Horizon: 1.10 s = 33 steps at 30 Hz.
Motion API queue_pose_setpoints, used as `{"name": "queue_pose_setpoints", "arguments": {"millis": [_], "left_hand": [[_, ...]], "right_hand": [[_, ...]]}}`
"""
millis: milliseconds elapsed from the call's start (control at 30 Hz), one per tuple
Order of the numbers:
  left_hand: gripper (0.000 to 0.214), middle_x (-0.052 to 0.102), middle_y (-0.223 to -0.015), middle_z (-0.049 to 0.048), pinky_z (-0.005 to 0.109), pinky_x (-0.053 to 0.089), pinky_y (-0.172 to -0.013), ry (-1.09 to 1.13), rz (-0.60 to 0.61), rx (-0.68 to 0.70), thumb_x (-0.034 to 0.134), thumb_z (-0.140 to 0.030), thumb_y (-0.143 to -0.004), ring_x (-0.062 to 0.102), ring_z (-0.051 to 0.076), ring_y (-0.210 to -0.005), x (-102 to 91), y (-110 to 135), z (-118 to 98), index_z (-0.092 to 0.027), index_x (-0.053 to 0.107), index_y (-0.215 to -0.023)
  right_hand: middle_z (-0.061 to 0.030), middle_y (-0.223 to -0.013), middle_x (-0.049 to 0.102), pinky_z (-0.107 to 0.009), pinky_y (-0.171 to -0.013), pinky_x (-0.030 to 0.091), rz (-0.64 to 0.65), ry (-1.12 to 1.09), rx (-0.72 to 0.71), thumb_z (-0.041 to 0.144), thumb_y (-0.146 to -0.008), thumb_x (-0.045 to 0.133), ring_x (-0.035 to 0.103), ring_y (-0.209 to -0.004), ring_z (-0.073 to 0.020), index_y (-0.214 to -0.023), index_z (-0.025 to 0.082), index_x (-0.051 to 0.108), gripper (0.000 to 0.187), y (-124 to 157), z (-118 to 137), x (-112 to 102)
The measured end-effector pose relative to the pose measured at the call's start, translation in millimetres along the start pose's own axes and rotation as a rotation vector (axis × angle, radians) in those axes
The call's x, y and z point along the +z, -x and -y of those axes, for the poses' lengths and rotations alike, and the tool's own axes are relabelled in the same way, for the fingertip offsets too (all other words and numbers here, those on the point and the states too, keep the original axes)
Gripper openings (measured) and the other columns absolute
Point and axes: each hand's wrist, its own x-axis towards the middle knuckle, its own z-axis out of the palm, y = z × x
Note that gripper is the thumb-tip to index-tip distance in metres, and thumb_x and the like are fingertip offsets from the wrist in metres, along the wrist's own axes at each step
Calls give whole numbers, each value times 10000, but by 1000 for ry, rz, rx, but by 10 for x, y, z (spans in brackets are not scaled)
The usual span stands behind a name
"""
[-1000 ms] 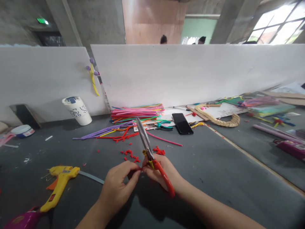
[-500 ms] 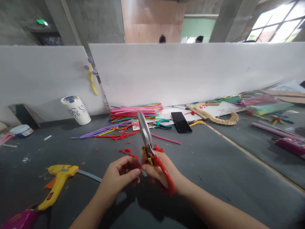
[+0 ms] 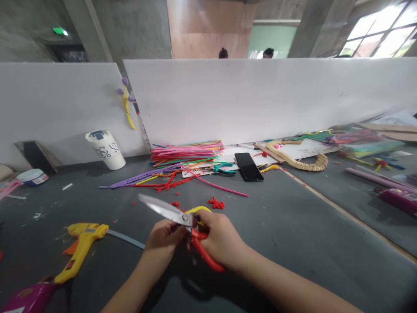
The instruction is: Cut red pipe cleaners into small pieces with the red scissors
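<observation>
My right hand (image 3: 223,234) grips a pair of scissors (image 3: 166,211) with red and yellow handles. The blades point up and to the left, passing just over the fingers of my left hand (image 3: 161,241). That hand is closed, its fingertips pinched close to the scissors' pivot; what they hold is hidden. Beyond the hands, small red fuzzy cuttings (image 3: 216,203) lie in a little heap, and a few more show behind the blades. Farther back are red pipe cleaners (image 3: 167,184) and a single pink pipe cleaner (image 3: 224,188).
A yellow glue gun (image 3: 80,248) lies at the left. Along the white board (image 3: 241,102) are a paper cup (image 3: 107,150), a bundle of pipe cleaners (image 3: 185,154), teal pliers (image 3: 224,168) and a black phone (image 3: 249,166). A curved tan craft piece (image 3: 293,161) lies to the right.
The scissors have swung from nearly upright to pointing left, and my right hand now has its fingers around the handles. A red bit seen earlier at my left fingertips is now out of sight.
</observation>
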Motion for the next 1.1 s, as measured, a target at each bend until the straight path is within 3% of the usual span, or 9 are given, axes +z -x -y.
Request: {"name": "queue_pose_setpoints", "arguments": {"millis": [100,233,400,600,700,800,900,1000,1100], "left_hand": [[243,600,-533,16,225,428,-432,161,64,-28,587,-371,-658,529,116,-425,21,1,-78,-128,590,-647],[234,593,-545,13,213,413,-404,88,0,-14,581,-357,-671,529,114,-427,45,40,-120,-124,587,-688],[164,557,-497,-24,218,426,-477,-74,40,64,528,-272,-710,505,104,-440,56,77,-109,-139,624,-714],[162,567,-497,-6,225,422,-468,43,119,19,557,-281,-684,517,112,-433,49,22,-66,-130,616,-678],[202,576,-478,-5,223,400,-430,47,72,-14,570,-335,-663,511,113,-398,41,-2,-39,-138,613,-656],[208,557,-421,-12,220,365,-418,-147,-13,-30,531,-317,-674,504,120,-388,38,12,-34,-152,608,-574],[224,565,-421,2,235,343,-452,-501,-67,57,492,-217,-668,519,144,-444,38,56,-54,-168,579,-467],[170,633,-561,24,256,358,-515,-739,-131,222,476,-161,-654,552,175,-561,38,96,-77,-179,611,-551],[148,652,-636,23,257,378,-553,-775,-144,285,469,-162,-671,568,174,-607,34,113,-75,-184,612,-640]], "right_hand": [[42,-546,464,-167,-444,285,12,-206,80,206,-653,494,377,-489,-76,-662,164,505,45,-43,-17,-92],[46,-541,435,-167,-437,296,11,-289,113,190,-668,458,384,-480,-73,-649,160,494,51,-65,-46,-135],[48,-535,445,-164,-443,294,29,-176,81,201,-631,512,366,-485,-72,-651,164,501,44,-47,-63,-52],[52,-515,448,-166,-431,269,22,-82,73,229,-644,518,365,-464,-73,-673,175,510,62,-53,-78,-39],[52,-507,437,-170,-434,264,11,-60,46,231,-666,496,368,-463,-74,-648,178,491,57,-51,-74,-51],[48,-508,446,-182,-446,250,-13,54,-20,240,-661,510,349,-458,-74,-655,180,499,62,-43,-68,-33],[26,-541,484,-197,-468,241,-36,186,-69,227,-664,501,359,-477,-84,-652,178,501,51,-35,-72,7],[10,-562,503,-203,-479,242,-32,227,-80,210,-672,476,373,-490,-92,-649,175,498,47,-32,-83,38],[11,-570,514,-202,-475,245,-26,195,-53,196,-670,461,381,-485,-91,-664,176,501,46,-30,-88,45]]}}
